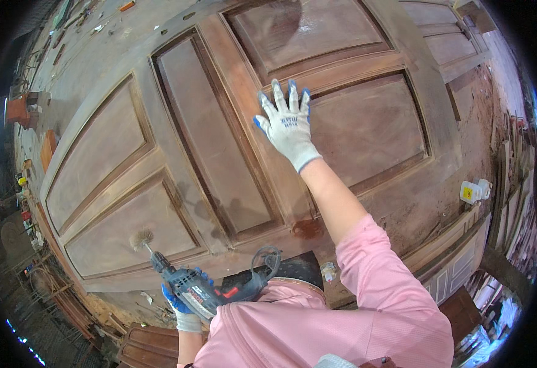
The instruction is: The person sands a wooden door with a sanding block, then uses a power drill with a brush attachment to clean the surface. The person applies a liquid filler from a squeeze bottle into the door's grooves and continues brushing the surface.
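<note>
Head view shows a large panelled wooden door (pixel 232 153) lying flat and filling most of the scene. Stretched forward in a pink sleeve, the gloved right hand (pixel 287 126) lies flat on the door's middle rail, fingers spread and gripping nothing. Lower left, the gloved left hand (pixel 182 303) clasps a power drill (pixel 198 288), whose small round wire brush (pixel 141 240) touches a lower panel.

A large brown wooden panelled door (pixel 219 153) lies flat. The right white-gloved hand (pixel 287 126) rests on its middle rail; the left gloved hand (pixel 186 306) holds a dark power drill (pixel 201 288) at the near edge, its round wire brush (pixel 140 239) on a left panel.
</note>
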`<action>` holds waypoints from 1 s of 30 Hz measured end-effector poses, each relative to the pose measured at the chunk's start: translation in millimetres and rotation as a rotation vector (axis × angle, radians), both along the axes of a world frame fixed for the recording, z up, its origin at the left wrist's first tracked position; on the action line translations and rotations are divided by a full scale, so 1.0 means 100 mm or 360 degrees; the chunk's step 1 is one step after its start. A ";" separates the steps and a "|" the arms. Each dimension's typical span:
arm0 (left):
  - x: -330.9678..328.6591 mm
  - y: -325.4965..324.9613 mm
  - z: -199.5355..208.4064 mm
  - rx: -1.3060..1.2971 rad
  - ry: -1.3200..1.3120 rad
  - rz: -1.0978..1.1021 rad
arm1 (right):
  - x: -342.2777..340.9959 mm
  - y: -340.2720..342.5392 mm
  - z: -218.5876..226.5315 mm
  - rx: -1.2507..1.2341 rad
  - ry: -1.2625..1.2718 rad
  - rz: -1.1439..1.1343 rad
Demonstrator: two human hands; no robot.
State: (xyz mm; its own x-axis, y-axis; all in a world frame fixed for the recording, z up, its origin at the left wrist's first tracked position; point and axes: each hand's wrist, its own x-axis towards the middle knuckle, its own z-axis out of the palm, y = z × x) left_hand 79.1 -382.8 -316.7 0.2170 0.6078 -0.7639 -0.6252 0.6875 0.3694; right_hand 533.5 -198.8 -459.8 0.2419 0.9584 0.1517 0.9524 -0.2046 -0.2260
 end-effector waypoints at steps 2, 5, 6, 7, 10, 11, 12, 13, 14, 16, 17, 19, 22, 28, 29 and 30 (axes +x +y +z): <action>-0.03 0.02 -0.03 0.0020 -0.0025 -0.0018 | -0.05 0.02 0.00 0.0099 0.0023 -0.0041; 0.02 -0.04 -0.08 0.0139 -0.0084 -0.0025 | -0.07 -0.42 0.07 -0.0084 0.0011 0.0070; 0.02 -0.06 -0.07 0.0101 -0.0115 0.0023 | -0.11 -0.63 0.15 -0.0140 0.0097 0.0125; 0.02 -0.07 -0.07 0.0055 -0.0086 0.0079 | -0.15 -0.84 0.27 -0.0201 0.0146 0.0207; -0.02 -0.05 -0.06 -0.0070 -0.0122 0.0107 | -0.39 -1.64 0.41 -0.0138 0.0692 0.0642; -0.09 -0.02 -0.07 -0.0081 -0.0212 0.0059 | -0.56 -1.72 0.67 -0.0445 0.1253 0.0690; -0.17 0.01 -0.08 -0.0088 -0.0304 0.0002 | -0.77 -1.88 0.87 -0.0434 0.1607 0.0743; -0.23 0.04 -0.11 -0.0052 -0.0313 0.0024 | -1.01 -2.04 1.01 -0.0380 0.1759 0.0730; -0.30 0.05 -0.19 -0.0013 -0.0325 0.0052 | -1.23 -2.16 1.20 -0.0358 0.1698 0.0683; -0.46 0.12 -0.28 0.0050 -0.0256 0.0133 | -1.66 -2.34 1.43 -0.0326 0.1286 0.0631; -0.50 0.18 -0.26 0.0129 -0.0269 0.0083 | -1.82 -2.43 1.48 -0.0323 0.1014 0.0595; -0.56 0.30 -0.21 0.0307 -0.0315 -0.0045 | -2.17 -2.52 1.61 -0.0174 0.0905 0.0535; -0.65 0.37 -0.33 0.0429 -0.0209 -0.0122 | -2.55 -2.78 1.58 -0.0036 0.0976 0.0340; -0.99 0.57 -0.47 0.0562 -0.0010 -0.0541 | -2.98 -3.81 1.07 0.0255 0.1948 -0.0680; -1.05 0.66 -0.55 0.0569 -0.0048 -0.0678 | -3.02 -4.20 0.91 0.0360 0.2074 -0.0914; -1.05 0.70 -0.62 0.0571 -0.0094 -0.0790 | -3.07 -4.59 0.72 0.0338 0.2060 -0.1169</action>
State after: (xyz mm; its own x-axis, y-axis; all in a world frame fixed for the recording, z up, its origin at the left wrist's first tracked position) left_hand -26.3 -313.3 -379.1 0.5755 0.6406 -0.5084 -0.2890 0.7408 0.6064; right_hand 226.4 -658.1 -387.5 0.7173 0.5557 -0.4204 -0.2207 -0.3911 -0.8935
